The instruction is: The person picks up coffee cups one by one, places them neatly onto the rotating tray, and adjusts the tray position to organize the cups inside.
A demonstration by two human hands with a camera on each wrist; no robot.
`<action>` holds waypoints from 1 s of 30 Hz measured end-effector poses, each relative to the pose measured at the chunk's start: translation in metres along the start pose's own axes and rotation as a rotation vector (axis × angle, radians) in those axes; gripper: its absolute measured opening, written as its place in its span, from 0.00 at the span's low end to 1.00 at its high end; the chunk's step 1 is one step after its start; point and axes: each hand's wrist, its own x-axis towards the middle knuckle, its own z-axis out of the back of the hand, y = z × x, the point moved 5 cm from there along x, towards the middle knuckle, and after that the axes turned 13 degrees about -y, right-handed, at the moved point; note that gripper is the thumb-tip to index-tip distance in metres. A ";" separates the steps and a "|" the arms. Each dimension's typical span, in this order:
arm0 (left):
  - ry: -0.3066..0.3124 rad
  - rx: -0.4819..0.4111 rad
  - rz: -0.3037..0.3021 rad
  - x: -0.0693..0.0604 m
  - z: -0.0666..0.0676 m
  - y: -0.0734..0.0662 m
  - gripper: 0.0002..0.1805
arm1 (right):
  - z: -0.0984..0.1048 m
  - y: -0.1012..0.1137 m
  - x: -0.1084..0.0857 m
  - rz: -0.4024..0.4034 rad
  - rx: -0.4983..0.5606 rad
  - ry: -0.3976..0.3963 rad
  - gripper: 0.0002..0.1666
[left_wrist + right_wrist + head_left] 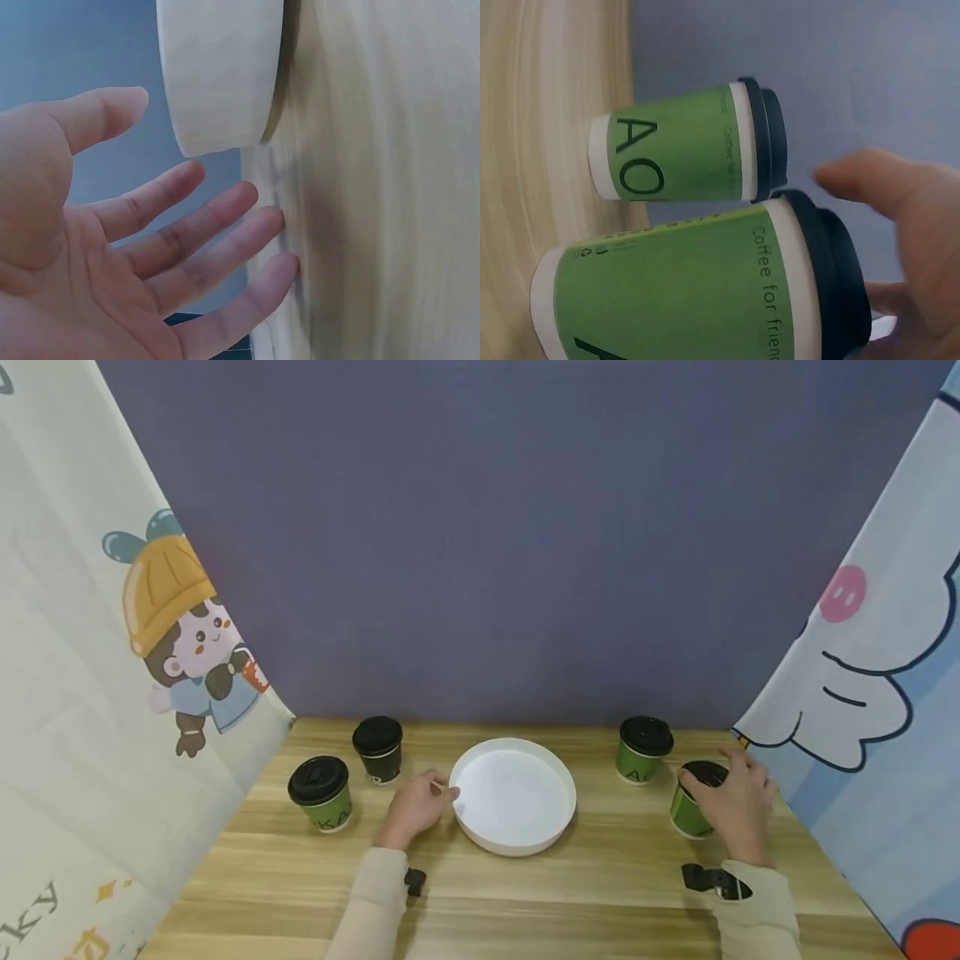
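We see the left hand (414, 807) left of the lower middle of the head view, just beside the white round dish (513, 793), which sits on the wooden table (525, 902). Its fingers are spread and loose, grasping nothing; in the left wrist view the dish's pale side comes down from the top edge, near the fingertips, though we cannot tell whether any of them touches it. At the lower right of the head view, the right hand (738, 806) reaches over the near green cup (688, 814), thumb and fingers parted around its black lid (712, 770). The grasp is not closed — in the right wrist view the thumb stands apart from the lid — and we cannot tell whether the other fingers, partly hidden behind it, make contact. Just behind, farther up the frame, stands the far green cup (640, 760), also lidded and upright. Toward the lower left we find two more lidded cups: the left green cup (330, 808) and, a little higher and to its right, the dark cup (382, 764). A grey-purple backdrop (510, 527) fills the upper middle — with cartoon-printed cloth (198, 635) at the left edge.
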 end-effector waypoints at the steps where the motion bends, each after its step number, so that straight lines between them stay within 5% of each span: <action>1: 0.005 -0.001 0.003 0.000 -0.001 0.001 0.21 | -0.001 -0.002 0.000 -0.005 -0.007 0.029 0.52; 11: 0.023 0.028 -0.007 0.001 -0.005 0.008 0.12 | -0.007 -0.009 -0.001 -0.030 -0.079 0.225 0.66; 18: 0.021 0.019 -0.026 0.000 -0.005 0.006 0.12 | 0.005 0.009 0.000 -0.016 -0.064 0.155 0.64; 30: 0.033 0.027 -0.032 0.000 -0.002 0.000 0.12 | 0.022 0.082 -0.010 0.184 0.064 0.066 0.53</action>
